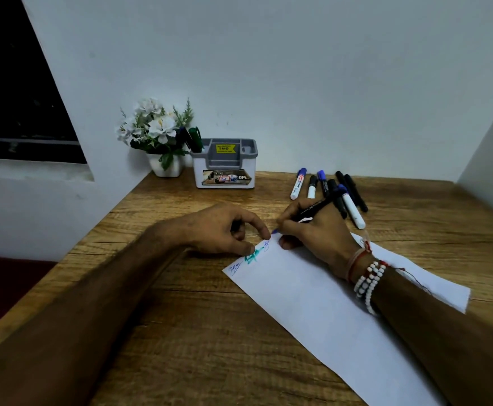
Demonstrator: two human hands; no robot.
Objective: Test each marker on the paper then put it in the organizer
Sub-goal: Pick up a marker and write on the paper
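While the right hand grips the black marker in a writing hold, its blue tip meets the far corner of the paper, just beside a green scribble and other blue marks. The left hand has loosely bent fingers that grasp nothing I can see, with thumb and forefinger tips pressing the sheet's edge onto the table. To do this test well, keep that left-hand pressure steady so the sheet does not slide. A short, light stroke on bare paper would probably serve best, clear of the older marks, so the colour reads plainly. The tip is close to the edge, so the stroke should run inward, not off onto the wood. The organizer stands well apart at the back with two markers already in it. More loose markers lie beyond the right hand.
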